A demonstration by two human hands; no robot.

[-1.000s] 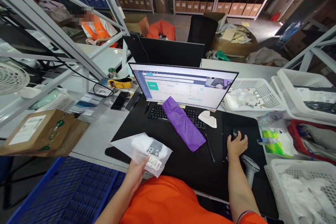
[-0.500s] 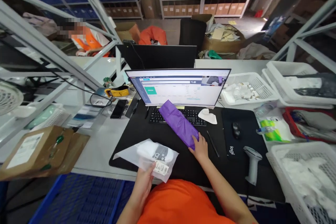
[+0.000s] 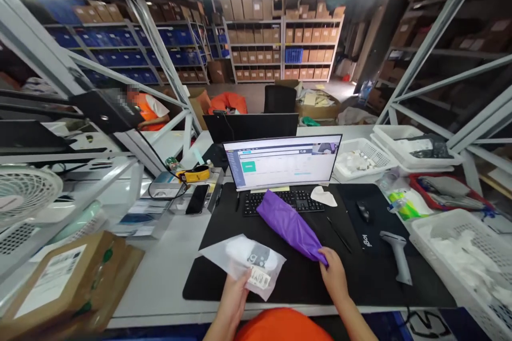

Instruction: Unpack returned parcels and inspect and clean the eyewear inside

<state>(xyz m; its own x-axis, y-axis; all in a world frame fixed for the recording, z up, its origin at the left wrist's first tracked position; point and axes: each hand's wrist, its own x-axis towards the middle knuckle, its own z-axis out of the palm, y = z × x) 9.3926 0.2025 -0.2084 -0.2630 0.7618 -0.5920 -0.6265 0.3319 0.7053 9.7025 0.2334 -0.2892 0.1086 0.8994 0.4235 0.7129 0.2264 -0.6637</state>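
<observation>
In the head view, my left hand is closed on the near edge of the clear packet, thumb on top beside its label. The packet, with something white inside, sits low over the front left of the black mat. My right hand pinches the near end of the purple bag. The bag lies slanted across the mat, its far end on the keyboard under the monitor.

As I judge it, both pieces are in my grip but apart. The packet is outside the purple bag, and the bag looks flat, its mouth not opened as far as I can tell.

For room, there is bare mat between my hands, running to the front edge of the table. Right of my right hand the pen lies near. The scanner and mouse are farther off, and the white basket closes the right end. To the left the table top is bare as far as the cardboard box at its corner.
</observation>
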